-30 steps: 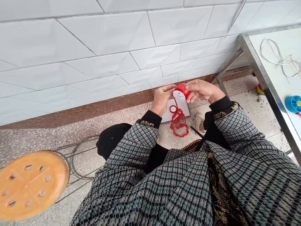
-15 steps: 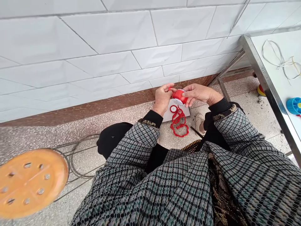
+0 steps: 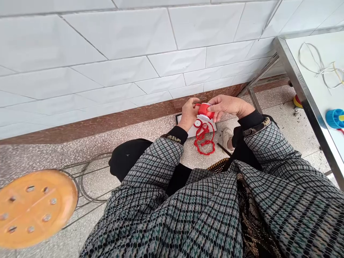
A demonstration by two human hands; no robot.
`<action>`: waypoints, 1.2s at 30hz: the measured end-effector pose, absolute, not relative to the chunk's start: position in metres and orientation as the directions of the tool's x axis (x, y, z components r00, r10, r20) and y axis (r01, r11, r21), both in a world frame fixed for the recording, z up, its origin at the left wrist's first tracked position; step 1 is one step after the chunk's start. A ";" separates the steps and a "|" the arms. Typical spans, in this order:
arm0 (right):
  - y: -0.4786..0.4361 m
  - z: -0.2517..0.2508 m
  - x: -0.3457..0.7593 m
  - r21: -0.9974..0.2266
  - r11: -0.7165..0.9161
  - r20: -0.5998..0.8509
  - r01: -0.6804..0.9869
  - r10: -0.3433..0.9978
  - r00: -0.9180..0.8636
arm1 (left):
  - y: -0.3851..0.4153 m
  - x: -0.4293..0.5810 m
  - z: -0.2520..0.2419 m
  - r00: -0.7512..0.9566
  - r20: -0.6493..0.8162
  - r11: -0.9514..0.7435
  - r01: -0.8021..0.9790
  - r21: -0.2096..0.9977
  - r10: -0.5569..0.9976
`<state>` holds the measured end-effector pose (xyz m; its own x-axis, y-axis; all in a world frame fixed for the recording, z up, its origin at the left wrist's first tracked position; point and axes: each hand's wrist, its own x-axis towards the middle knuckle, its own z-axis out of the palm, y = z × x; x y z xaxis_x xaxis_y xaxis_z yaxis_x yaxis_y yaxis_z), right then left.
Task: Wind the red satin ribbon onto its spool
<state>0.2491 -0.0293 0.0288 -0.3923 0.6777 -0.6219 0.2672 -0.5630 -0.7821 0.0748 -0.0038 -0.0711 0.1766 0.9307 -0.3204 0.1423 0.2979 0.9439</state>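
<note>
A spool of red ribbon (image 3: 205,110) with white end discs is gripped by my right hand (image 3: 227,106), thumb on top and fingers around its right side. Close against the spool's left side is my left hand (image 3: 190,111), its fingers curled on a short stretch of red ribbon (image 3: 197,105); the fingertips are partly hidden. Below the spool, loose red ribbon (image 3: 204,147) hangs or lies in loops. A small white disc with red around it (image 3: 197,123) shows over a white board (image 3: 191,132) with a dark edge.
An orange round stool (image 3: 34,208) with holes and wire legs stands at the left. At the right, a metal-framed table (image 3: 306,86) carries a loose cable (image 3: 319,68) and a blue plastic spool (image 3: 334,118). A white tiled wall (image 3: 107,43) rises in front.
My left hand has shifted slightly right, closer to the spool, its raised fingers now lower against it. The spool is more upright. The view has moved slightly.
</note>
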 end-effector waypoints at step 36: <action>-0.029 0.000 0.229 -0.694 -0.474 -0.590 0.542 0.805 -0.051 | 0.000 0.062 -0.054 0.266 -0.272 0.297 -0.061 0.953 0.925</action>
<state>0.2294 -0.0291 0.0005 -0.0513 0.8054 -0.5905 0.5418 -0.4742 -0.6940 0.0620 0.0005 -0.0542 0.2660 0.9249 -0.2715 -0.0609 0.2972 0.9529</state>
